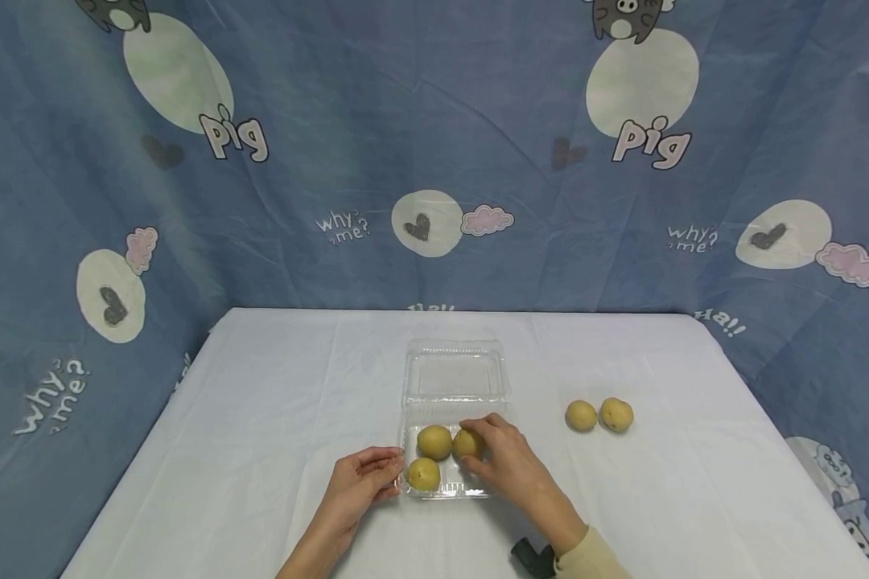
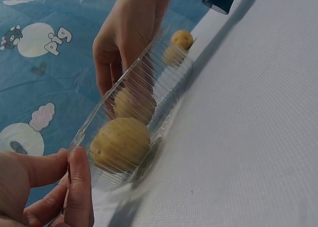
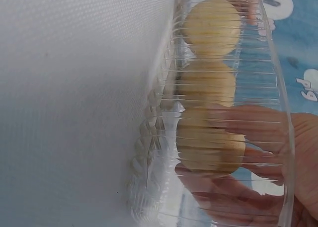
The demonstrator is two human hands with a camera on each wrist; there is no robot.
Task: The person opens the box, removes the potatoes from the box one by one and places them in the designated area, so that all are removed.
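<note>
Nearest you, at the bottom edge of the head view, a dark object (image 1: 532,559) sits by your pale right sleeve (image 1: 591,557). Your left hand (image 1: 362,486) comes in from the lower left, thumb and fingers pinching the left rim of the clear plastic container (image 1: 458,489). That container stands on the white cloth (image 1: 261,450) in front of you, its lid folded back; laid out this way, its long axis runs straight away from you, base near and lid far.

Inside the base, the near-left potato (image 1: 423,474) sits closest to you and looks almost round. Just beyond it is the far-left potato (image 1: 434,442), slightly longer from side to side. To the right of that one, your right hand (image 1: 510,462) reaches in with fingers and thumb curled round the third potato (image 1: 467,444), gripping it from opposite sides; too much is covered to tell which way its long axis points.

Farther out and to the right, two loose potatoes (image 1: 582,416) lie side by side on the cloth. The lid (image 1: 456,370) reaches farthest from you, with the blue printed curtain (image 1: 376,145) behind the table.
</note>
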